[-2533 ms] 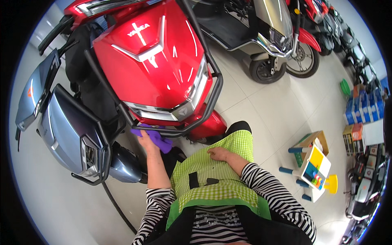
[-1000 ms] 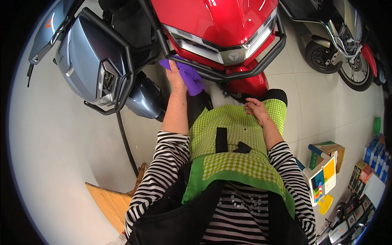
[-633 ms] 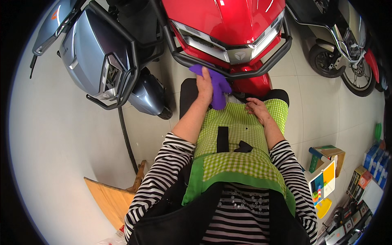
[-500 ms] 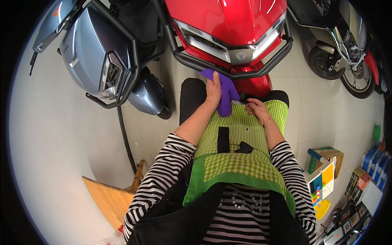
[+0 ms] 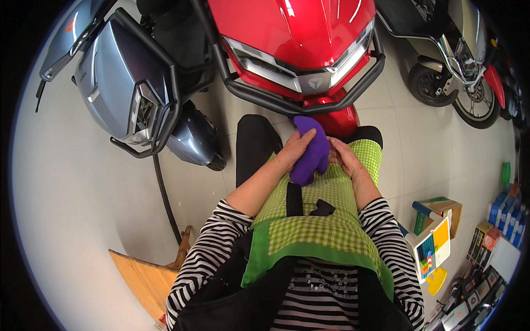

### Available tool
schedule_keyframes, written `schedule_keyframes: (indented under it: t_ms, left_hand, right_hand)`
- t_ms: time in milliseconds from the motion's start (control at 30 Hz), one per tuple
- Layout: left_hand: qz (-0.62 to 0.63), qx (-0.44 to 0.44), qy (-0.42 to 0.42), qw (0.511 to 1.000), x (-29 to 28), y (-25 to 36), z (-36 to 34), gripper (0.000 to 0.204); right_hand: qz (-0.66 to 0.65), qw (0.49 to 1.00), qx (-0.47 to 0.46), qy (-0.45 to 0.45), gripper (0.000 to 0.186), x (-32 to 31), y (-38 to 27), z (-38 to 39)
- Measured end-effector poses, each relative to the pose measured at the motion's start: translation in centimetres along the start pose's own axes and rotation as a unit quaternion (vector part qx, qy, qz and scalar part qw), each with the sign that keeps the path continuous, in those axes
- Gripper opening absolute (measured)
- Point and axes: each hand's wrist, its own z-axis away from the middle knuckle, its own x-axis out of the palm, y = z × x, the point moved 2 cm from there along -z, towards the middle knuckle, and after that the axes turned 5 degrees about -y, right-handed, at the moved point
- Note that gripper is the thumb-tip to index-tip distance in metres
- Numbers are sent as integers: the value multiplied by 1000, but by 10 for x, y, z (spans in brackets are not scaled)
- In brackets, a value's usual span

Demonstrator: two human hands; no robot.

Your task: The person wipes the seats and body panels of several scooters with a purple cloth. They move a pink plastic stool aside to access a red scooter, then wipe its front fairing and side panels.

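Note:
A bunched purple cloth (image 5: 312,157) is in my left hand (image 5: 298,148), thumb on top and fingers folded beneath it. Its lower end hangs over my lap. Close at the cloth's right edge is my right hand (image 5: 345,157), fingers loosely stretched toward it and partly hidden; whether they touch it I cannot tell. Under both hands spreads a green-and-white checked apron (image 5: 337,193) with a green border. On the apron lie a black strip (image 5: 294,199) and a small black piece (image 5: 322,208).
A red scooter (image 5: 298,33) with a black front bar stands just beyond my knees. To the left is a grey-blue scooter (image 5: 118,77), and at the upper right another two-wheeler (image 5: 441,71). A wooden board (image 5: 141,278), a cardboard box (image 5: 450,212) and a yellow item (image 5: 436,281) sit lower down.
My left hand has drawn the purple cloth down from the scooter's bar toward my lap, and the cloth is more bunched. My right hand is now beside it. The view has shifted slightly.

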Motion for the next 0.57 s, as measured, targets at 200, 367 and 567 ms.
schedule_keyframes:
  t_ms: [200,367,567]
  left_hand:
    - [-192,123,-44,973,12,-3,-7,66]
    - [-374,195,50,905,18,7,5,67]
    - [-292,217,67,929,16,54,22,57]
  right_hand:
    - [-127,989,-45,-64,63,5,-6,14]
    - [-87,992,-61,-75,45,15,-13,23]
    - [-233,961,-140,-51,43,29,-42,35]
